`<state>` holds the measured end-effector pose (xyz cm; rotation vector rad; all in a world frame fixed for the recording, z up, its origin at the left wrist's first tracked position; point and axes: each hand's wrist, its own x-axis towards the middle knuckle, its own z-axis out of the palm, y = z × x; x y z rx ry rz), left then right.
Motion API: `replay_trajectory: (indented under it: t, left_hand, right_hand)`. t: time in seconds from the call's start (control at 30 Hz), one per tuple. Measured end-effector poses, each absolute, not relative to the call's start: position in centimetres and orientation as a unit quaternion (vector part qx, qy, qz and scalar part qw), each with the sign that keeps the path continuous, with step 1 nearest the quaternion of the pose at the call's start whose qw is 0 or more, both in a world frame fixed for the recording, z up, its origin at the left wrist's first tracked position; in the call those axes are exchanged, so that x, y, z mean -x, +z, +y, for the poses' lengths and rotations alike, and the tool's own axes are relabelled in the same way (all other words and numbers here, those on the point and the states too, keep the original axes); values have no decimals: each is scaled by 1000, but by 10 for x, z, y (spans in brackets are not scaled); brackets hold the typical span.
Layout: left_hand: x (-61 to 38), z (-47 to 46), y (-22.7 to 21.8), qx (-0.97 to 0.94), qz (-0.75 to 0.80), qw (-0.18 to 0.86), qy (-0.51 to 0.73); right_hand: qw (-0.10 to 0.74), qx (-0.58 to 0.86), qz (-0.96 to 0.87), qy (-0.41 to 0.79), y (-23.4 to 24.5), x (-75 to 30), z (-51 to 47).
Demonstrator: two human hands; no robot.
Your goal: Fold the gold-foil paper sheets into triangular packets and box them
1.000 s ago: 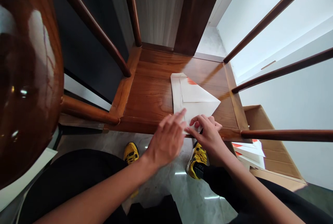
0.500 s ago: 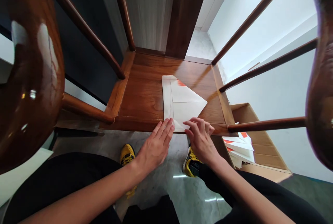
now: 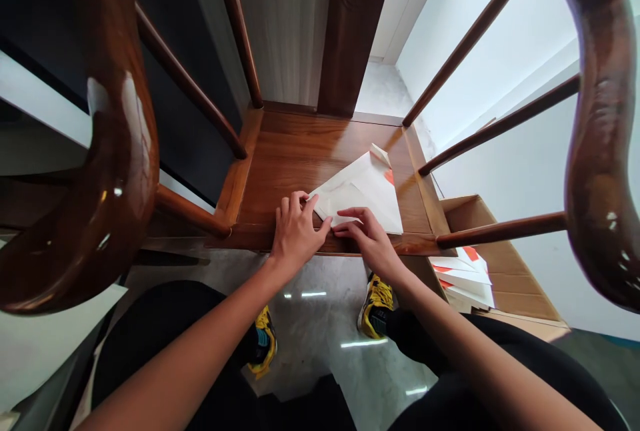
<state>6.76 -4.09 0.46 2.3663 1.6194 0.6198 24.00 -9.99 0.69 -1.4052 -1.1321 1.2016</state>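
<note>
A folded sheet of white paper [image 3: 367, 194] with a red-orange patch lies at an angle on the wooden chair seat [image 3: 280, 151]. One small flap stands up at its far right corner. My left hand [image 3: 297, 231] is at the paper's left corner, fingers bent, with thumb and index finger on its edge. Close beside it, my right hand [image 3: 367, 234] has its index finger and thumb at the near edge of the same paper. Part of that edge is hidden by my fingers.
Curved glossy armrests flank the seat on the left [image 3: 123, 151] and right [image 3: 600, 151], joined to it by wooden spindles. Below on the right, a cardboard box [image 3: 520, 277] holds several folded white papers [image 3: 465, 274] with red marks. A dark wooden back slat [image 3: 347, 37] rises behind.
The paper has been turned, so its point now faces left instead of right. My left hand no longer lies flat on it; its fingers are bent at the corner. My right hand has shifted slightly left.
</note>
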Motion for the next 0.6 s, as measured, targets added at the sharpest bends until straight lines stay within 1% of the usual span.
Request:
replay_trajectory:
  t: [0.1,0.23,0.3,0.43,0.5,0.6]
  left_hand:
    - [-76,-34,3,-789,539,136,263]
    - [-85,-32,2,-776,528,160,306]
    - [-88,-32,1,-762,524,186,333]
    - [-88,-28,-6,-718,511,280,381]
    - [-87,-25,-10,-700,513,309,389]
    - [-84,-21,-10,-675,531,337,387]
  right_hand:
    - [467,589,-378,541,7,-241,-81]
    - [412,627,-349,561,11,-241,-61]
    - [382,645,-369,549,15,-241,-54]
    - [326,665,-466,485,19,-240,-42]
    - [326,654,-474,490,16,-239,-37]
    - [351,628,-448,531,10,-236,-31]
